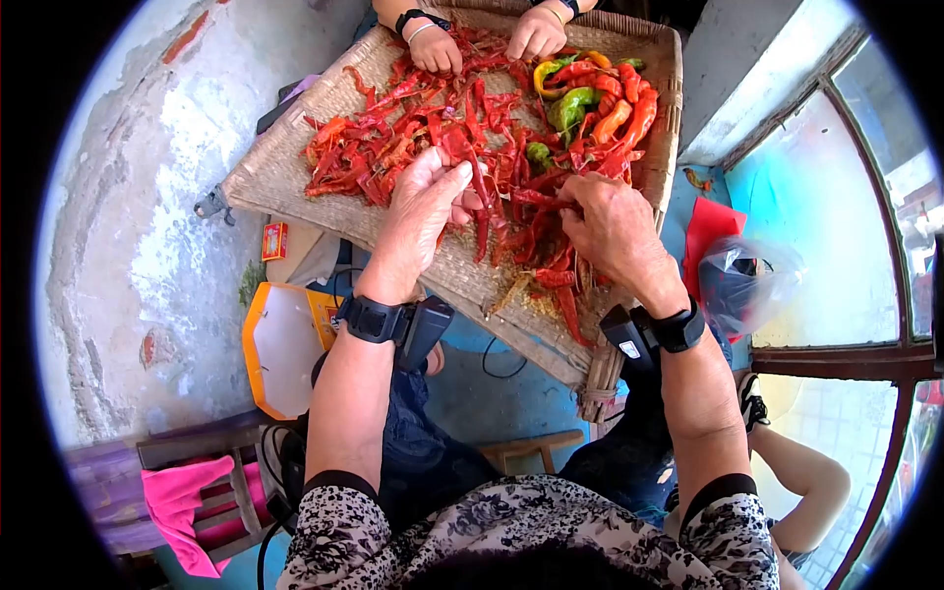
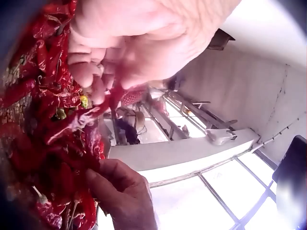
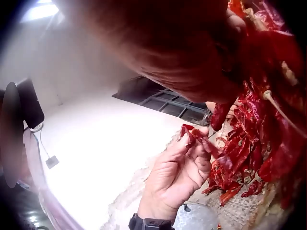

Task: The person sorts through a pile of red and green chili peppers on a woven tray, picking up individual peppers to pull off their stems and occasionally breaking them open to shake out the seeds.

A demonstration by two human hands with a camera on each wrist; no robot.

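Observation:
Between thumb and fingers my left hand (image 1: 421, 211) pinches a dried red chili (image 1: 479, 202), which hangs over the woven tray (image 1: 258, 187). The right wrist view shows this chili (image 3: 206, 146) from the side, wrinkled and split at its upper end. Across from it, my right hand (image 1: 619, 231) grips another dark red chili (image 1: 539, 200) by one end, its tip pointing left. Under both hands lies a spread of dried red chilies (image 1: 379, 147). My right fingertips are partly hidden behind the knuckles in the head view.
Fresher red, orange and green peppers (image 1: 610, 113) are heaped at the tray's right. Another person's two hands (image 1: 536, 34) work at its far edge. Loose seeds (image 1: 536, 300) lie near the front corner. A window (image 1: 836, 216) stands right, a rough wall (image 1: 147, 226) left.

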